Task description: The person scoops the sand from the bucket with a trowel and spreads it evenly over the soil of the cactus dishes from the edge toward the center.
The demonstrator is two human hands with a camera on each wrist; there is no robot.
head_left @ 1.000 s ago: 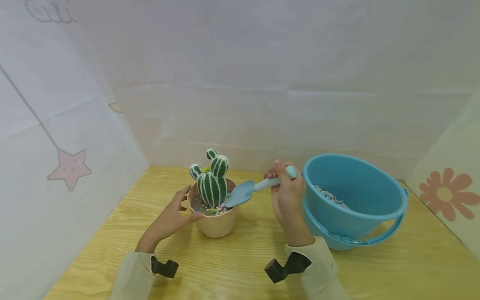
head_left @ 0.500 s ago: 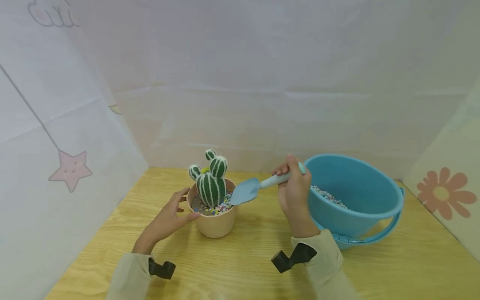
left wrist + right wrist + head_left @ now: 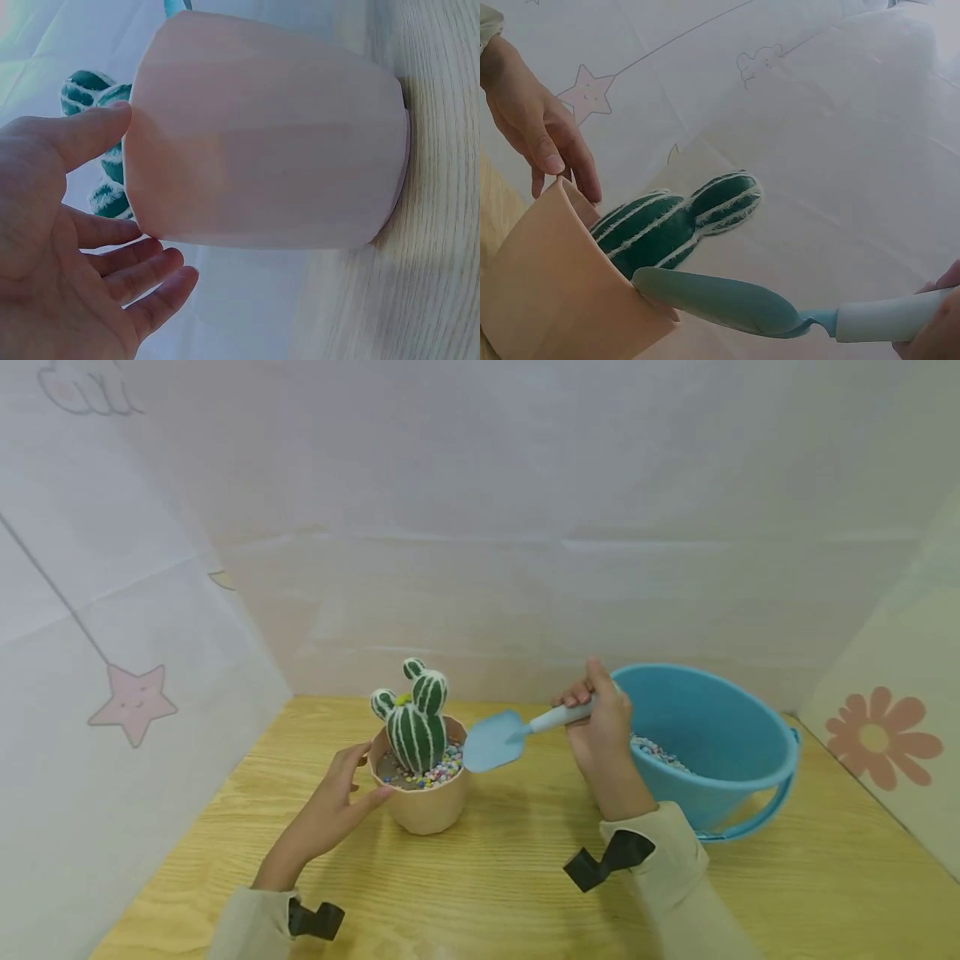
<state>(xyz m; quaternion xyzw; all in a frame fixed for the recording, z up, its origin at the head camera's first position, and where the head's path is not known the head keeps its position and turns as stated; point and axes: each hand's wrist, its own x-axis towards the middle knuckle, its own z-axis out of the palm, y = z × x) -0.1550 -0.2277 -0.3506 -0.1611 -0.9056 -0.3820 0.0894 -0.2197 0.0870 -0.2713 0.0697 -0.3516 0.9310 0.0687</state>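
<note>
My left hand (image 3: 333, 814) is at the left side of a peach flowerpot (image 3: 427, 810), its thumb and index fingertips touching the rim, the other fingers loosely extended. In the pot stands a green knitted-looking cactus (image 3: 416, 735) with white stripes. Small colourful pebbles (image 3: 446, 764) lie around its base, mostly on the right, over a brown surface. My right hand (image 3: 603, 735) grips the white handle of a small light-blue trowel (image 3: 495, 742). The blade points left, its tip close at the pot's right rim; in the right wrist view the blade (image 3: 720, 300) overlaps that rim.
To the right stands a blue bucket (image 3: 712, 802) with more pebbles (image 3: 658, 752) inside, its handle hanging at the front. My right forearm passes in front of it. The wooden table (image 3: 465, 893) is bounded by pale printed sheets (image 3: 465, 568) behind and at both sides.
My right hand has moved right and slightly up with the trowel, drawing the blade from over the pebbles to the pot's right edge. The left hand stays at the rim.
</note>
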